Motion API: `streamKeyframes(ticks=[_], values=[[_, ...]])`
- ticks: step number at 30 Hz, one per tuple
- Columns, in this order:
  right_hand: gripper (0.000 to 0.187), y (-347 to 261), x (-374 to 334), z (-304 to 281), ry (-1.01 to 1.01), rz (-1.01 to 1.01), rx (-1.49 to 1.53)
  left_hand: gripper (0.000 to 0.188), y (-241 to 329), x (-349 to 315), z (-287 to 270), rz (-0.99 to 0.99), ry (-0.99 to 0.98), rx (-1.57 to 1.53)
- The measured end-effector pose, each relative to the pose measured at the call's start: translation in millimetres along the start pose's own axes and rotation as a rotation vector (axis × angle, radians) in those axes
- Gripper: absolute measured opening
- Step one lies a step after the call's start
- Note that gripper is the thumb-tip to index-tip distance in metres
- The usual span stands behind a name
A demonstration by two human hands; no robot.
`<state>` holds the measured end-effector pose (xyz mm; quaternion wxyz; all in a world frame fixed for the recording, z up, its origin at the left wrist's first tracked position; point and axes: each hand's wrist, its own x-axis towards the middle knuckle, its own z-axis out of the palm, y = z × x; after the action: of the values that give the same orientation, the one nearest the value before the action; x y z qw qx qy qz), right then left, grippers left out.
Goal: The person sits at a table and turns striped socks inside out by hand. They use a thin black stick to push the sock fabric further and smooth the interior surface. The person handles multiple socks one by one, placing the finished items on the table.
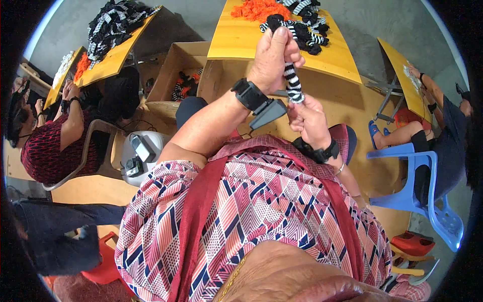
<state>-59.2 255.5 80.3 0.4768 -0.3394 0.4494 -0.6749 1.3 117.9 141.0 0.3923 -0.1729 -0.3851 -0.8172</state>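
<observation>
A black-and-white striped knit tube (292, 80), which looks like a small sock or sleeve, is stretched between my hands in front of my chest. My left hand (275, 58) is closed around its upper part, and black knit shows above the fist. At the pale lower end, my right hand (310, 121) pinches the tube between thumb and fingers. Just beyond my left hand, a pile of black and striped knit pieces (313, 38) lies on the yellow table (231, 43). Whether the held piece touches that pile, I cannot tell.
Orange knit pieces (256, 9) lie at the table's far side. Left of it stands a cardboard box (188, 53) with knit pieces inside. A grey stool (156, 143) holds small devices at my left. Co-workers sit on both sides, one on a blue plastic chair (402, 152).
</observation>
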Motion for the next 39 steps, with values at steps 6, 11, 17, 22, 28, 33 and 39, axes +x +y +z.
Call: streamKeyframes(ticks=[6,11,17,22,28,33,39], values=[[0.012,-10.3,-5.0,-11.9,-0.134,0.011,0.013,0.031,25.6,10.9,-7.7,-0.058,-0.196,0.045],[0.018,8.4,-8.7,-20.4,0.012,-0.202,-0.205,0.030,31.1,8.4,-0.8,-0.050,-0.195,0.020],[0.020,1.3,-14.2,-31.2,0.120,-0.452,-0.707,0.031,25.9,-1.8,13.0,-0.016,-0.073,0.119],[0.016,14.3,-15.3,-26.6,0.140,-0.376,-0.628,0.031,15.7,-9.6,18.2,-0.008,-0.102,0.074],[0.011,5.6,-14.5,-16.8,0.163,-0.306,-0.568,0.032,5.8,-14.1,19.3,-0.037,-0.068,0.082],[0.010,-0.9,-3.7,-2.4,-0.009,-0.018,-0.083,0.031,10.9,-10.5,17.4,-0.035,0.007,0.108],[0.016,-28.9,3.1,-29.1,-0.335,0.114,0.164,0.034,28.0,7.0,-13.1,-0.169,-0.107,0.123]])
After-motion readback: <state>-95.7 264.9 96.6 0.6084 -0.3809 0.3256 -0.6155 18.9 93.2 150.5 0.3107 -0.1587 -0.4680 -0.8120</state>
